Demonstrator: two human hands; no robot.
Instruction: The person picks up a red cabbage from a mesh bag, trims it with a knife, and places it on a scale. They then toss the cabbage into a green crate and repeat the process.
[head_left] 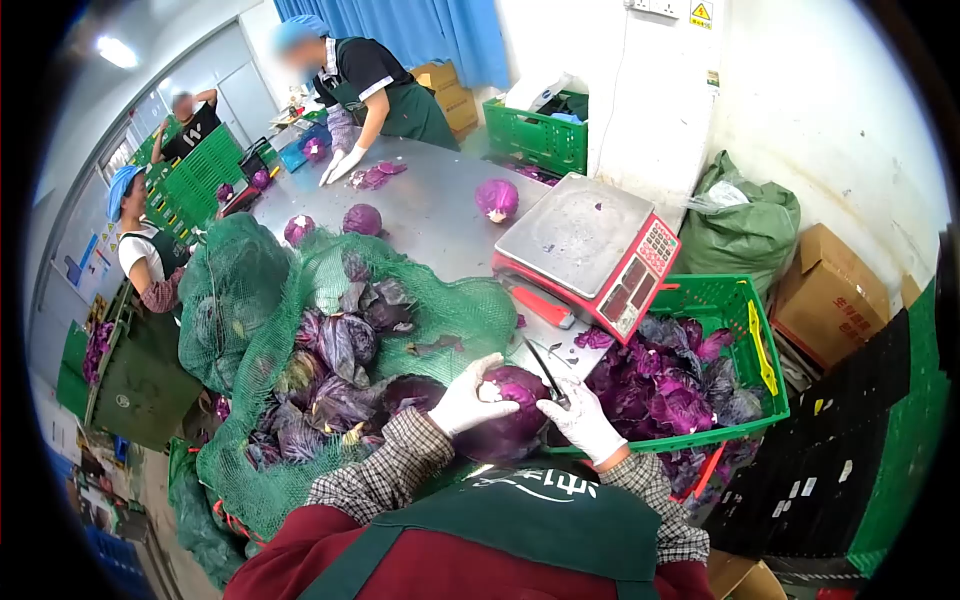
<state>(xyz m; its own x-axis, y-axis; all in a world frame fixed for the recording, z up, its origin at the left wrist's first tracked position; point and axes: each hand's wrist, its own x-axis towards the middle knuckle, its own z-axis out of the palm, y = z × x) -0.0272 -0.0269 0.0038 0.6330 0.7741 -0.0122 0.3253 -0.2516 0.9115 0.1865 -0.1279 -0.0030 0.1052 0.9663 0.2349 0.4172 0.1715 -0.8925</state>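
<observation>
A red cabbage [503,430], glossy purple with its pale stem end showing, is close in front of my apron at the table edge. My left hand [470,396], in a white glove, grips it from the left with the fingers at the stem end. On the other side, my right hand [584,418], also gloved, is closed around a knife [544,366] whose thin dark blade points up and away; its knuckles are close against the cabbage. Loose, darker-leaved red cabbages [345,343] lie left of my hands in a green mesh sack [450,300].
A red scale [575,235] stands ahead right, beside a green crate [745,300] full of purple leaves. Peeled cabbages [497,199] rest on the metal table [420,220]. A co-worker [385,95] leans over its far end; another person [145,240] stands left.
</observation>
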